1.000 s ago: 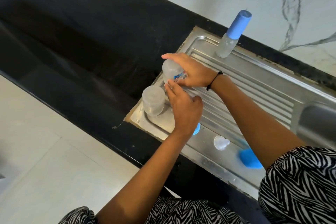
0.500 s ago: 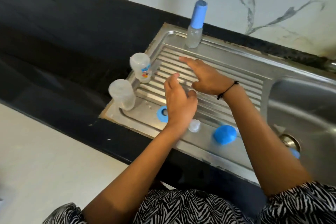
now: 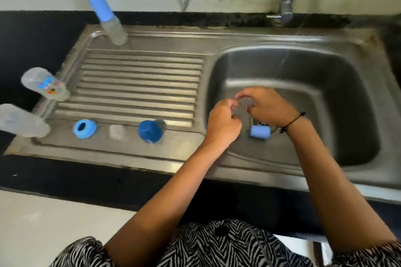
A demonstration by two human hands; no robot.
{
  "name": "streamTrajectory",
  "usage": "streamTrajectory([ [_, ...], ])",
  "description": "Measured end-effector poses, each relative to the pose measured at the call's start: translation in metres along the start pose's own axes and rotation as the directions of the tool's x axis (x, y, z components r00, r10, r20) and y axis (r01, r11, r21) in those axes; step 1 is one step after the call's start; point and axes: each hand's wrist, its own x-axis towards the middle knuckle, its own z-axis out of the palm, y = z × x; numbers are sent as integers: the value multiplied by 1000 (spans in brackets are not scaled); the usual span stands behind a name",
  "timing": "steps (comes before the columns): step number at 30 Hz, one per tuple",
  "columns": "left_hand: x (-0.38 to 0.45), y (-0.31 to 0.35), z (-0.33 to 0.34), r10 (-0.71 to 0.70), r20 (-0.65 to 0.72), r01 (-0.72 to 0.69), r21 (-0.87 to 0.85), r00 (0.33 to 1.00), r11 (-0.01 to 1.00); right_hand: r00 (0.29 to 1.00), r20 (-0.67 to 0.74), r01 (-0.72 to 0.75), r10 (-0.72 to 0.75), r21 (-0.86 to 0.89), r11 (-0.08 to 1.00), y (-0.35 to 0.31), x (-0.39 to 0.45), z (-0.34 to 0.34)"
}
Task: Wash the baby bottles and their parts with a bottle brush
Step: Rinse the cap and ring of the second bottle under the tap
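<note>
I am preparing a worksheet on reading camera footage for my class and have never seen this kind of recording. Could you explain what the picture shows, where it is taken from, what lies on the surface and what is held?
No machine here: a person works bare-handed, filmed by a head-worn camera looking down. The left hand and right hand meet over the steel sink basin, fingers pinching a small clear soft part, too blurred to name. A pale blue cylindrical cap lies by the drain. On the ribbed steel draining board lie a light blue screw ring, a small clear teat-like piece and a dark blue cap. Two clear plastic bottles stand left; a blue-capped bottle stands behind.
</note>
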Motion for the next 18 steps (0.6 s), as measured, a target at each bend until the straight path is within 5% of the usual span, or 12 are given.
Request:
streamTrajectory([
  [9, 17, 16, 70, -178, 41, 173, 106, 983, 979, 984, 106, -147, 146, -3, 989, 98, -34, -4],
  [18, 54, -5, 67, -368, 116, 286, 434, 923, 854, 937, 349, 88, 0, -236, 968, 77, 19, 58],
])
